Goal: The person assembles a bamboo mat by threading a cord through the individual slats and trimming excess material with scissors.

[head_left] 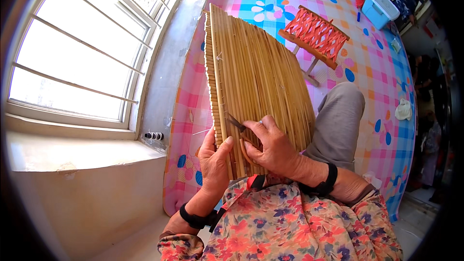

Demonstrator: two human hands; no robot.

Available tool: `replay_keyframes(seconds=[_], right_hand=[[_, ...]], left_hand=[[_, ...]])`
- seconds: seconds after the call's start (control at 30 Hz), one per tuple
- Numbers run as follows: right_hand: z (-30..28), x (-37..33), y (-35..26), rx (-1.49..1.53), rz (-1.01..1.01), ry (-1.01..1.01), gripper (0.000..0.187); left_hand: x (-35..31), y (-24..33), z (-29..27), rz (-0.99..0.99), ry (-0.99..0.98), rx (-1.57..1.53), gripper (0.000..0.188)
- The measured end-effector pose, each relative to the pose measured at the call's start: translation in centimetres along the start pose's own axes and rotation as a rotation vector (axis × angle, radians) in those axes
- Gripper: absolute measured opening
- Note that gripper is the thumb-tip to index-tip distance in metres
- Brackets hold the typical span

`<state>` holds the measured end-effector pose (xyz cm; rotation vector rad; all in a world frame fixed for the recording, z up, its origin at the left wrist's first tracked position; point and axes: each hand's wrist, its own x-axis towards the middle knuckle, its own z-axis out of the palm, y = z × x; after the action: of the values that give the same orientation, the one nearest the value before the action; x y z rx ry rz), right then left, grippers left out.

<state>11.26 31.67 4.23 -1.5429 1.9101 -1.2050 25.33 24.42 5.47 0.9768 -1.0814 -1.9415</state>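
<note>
A panel of straw-coloured reeds (263, 75) stands tilted in front of me, its near end against my lap. My left hand (215, 162) is closed on the panel's left edge, thumb on the front face. In my right hand (274, 147) is a pair of scissors (235, 123), dark blades pointing at the stitched strip along that edge. One tan handle loop shows below my fingers; whether the blades are parted is hard to see. A white thread end (219, 57) sticks out higher on the strip, and another thin thread (201, 132) trails left of my left hand.
A wooden stool with red woven straps (316, 36) lies beyond the panel on the checked floor mat (377, 72). Further right are a blue tub (379, 8) and a crumpled white bag or cloth (403, 110). A barred window (77, 48) and sill with small dark-and-white rolls (154, 136) border my left.
</note>
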Motion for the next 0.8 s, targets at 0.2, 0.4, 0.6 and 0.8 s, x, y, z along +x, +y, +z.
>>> replay_keyframes(seconds=[0.2, 0.4, 0.6, 0.8], right_hand=[[-0.25, -0.22, -0.19, 0.040, 0.009, -0.009, 0.039], [0.20, 0.33, 0.33, 0.003, -0.046, 0.040, 0.037], [-0.21, 0.23, -0.03, 0.016, -0.021, -0.005, 0.038], [-0.20, 0.28, 0.34, 0.013, -0.077, 0.017, 0.038]], left_hand=[[0.16, -0.14, -0.22, 0.019, -0.014, -0.018, 0.038], [0.11, 0.03, -0.20, -0.003, -0.003, -0.018, 0.038], [0.12, 0.16, -0.29, -0.001, -0.018, -0.027, 0.038], [0.19, 0.13, -0.25, -0.003, -0.025, -0.022, 0.036]])
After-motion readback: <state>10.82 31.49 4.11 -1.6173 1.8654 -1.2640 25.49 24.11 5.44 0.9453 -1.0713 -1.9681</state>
